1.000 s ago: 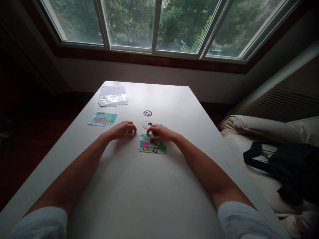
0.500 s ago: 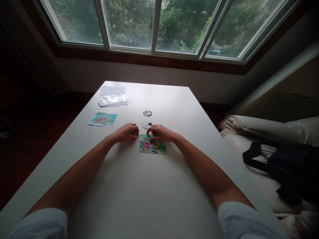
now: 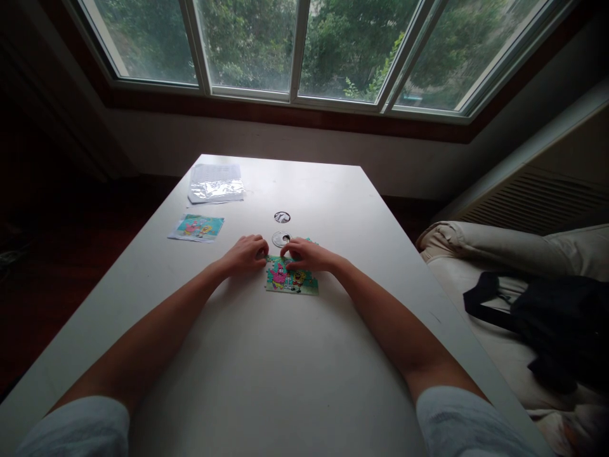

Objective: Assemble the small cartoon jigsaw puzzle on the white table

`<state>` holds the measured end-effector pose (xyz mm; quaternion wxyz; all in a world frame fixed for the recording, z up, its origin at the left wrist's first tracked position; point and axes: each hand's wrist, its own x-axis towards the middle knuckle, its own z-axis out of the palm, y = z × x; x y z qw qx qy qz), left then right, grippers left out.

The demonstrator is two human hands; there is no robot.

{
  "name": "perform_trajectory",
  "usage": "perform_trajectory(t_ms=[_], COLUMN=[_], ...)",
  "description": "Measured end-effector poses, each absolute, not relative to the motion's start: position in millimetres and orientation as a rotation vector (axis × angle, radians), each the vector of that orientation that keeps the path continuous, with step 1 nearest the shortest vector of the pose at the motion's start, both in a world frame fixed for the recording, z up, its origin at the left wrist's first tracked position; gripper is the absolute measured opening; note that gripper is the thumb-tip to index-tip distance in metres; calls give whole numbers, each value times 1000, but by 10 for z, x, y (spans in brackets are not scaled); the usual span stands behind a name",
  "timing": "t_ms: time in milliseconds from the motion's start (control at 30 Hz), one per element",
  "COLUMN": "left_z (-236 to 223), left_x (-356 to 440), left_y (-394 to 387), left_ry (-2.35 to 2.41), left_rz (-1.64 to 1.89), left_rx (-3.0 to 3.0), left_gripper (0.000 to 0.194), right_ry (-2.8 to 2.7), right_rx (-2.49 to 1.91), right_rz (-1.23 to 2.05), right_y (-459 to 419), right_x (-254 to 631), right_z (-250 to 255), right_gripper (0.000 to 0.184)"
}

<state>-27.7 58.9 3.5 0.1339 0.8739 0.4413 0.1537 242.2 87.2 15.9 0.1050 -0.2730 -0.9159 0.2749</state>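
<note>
A partly joined jigsaw puzzle with a pink and a yellow cartoon figure on a green ground lies flat on the white table. At its upper left corner, my left hand is closed in a pinch on a small green jigsaw piece, mostly hidden by the fingertips. My right hand lies over the puzzle's upper right part, thumb and index finger bent down onto it and gripping it. Behind that hand, more green puzzle pieces peek out.
A printed picture sheet with similar figures lies to the left. Beyond it are papers in a clear plastic sleeve. Two round fittings, a far one and a near one, sit in the tabletop. Dark clothing rests on a pale sofa at right.
My left hand has moved slightly right with the green piece, up to the puzzle's upper left corner. My right hand and the puzzle have stayed in place.
</note>
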Motion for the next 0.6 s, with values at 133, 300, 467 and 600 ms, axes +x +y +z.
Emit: perform_trajectory(t_ms=[133,300,467,600], left_z=[34,44,42,43], left_x=[-275,-282,-261,-245], left_y=[594,596,594,591], left_ry=[1267,1249,1240,1240], left_rz=[448,477,490,487], left_rx=[2540,2513,2519,2536], left_gripper=[17,20,15,12], right_ry=[-2696,-2690,-2691,-2692], right_rx=[-797,-780,-782,-784], right_rz=[812,813,816,813], right_y=[873,879,884,886], right_x=[2422,2430,2430,2432], right_z=[157,152,147,152], right_gripper=[33,32,32,32])
